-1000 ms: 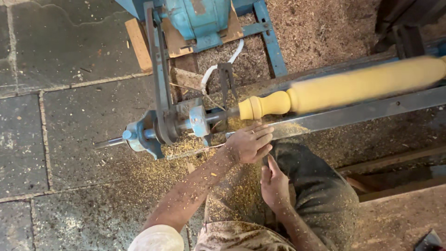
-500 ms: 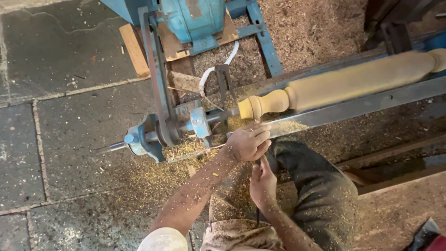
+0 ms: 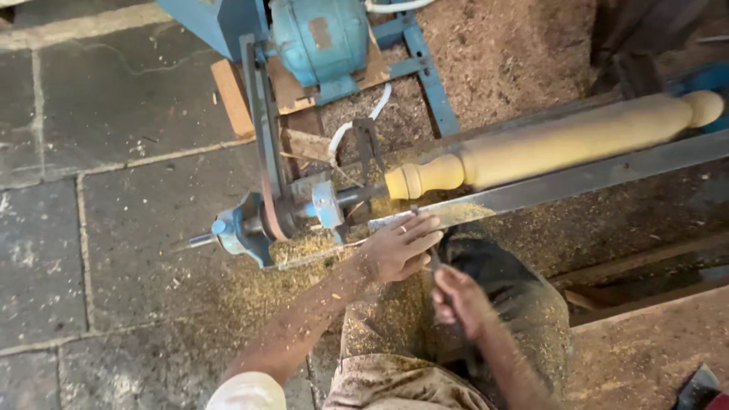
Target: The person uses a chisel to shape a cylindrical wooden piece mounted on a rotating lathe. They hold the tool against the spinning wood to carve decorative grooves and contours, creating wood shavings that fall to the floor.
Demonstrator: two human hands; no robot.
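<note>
On the lathe, across the upper right: pale turned wood piece (image 3: 562,140), long and round, narrowing to a knobbed end at its left. Just below it, running the same slant: flat metal tool rest bar (image 3: 607,176). Against that bar, near the knobbed end: left hand (image 3: 399,247), fingers laid flat and spread over a thin dark turning tool (image 3: 433,254), a ring on one finger. Lower and to the right, over a dusty trouser knee (image 3: 516,304): right hand (image 3: 463,300), fist closed round the tool's handle end; tip of the tool hidden under the left fingers, so contact with the wood cannot be told. Left of the wood: blue headstock with pulley and belt (image 3: 262,216), blocking the way toward the spindle. Above: blue motor (image 3: 319,38) on a wooden board. Everywhere beneath: sawdust and shavings (image 3: 304,250), thick over the grey stone floor (image 3: 114,212).
</note>
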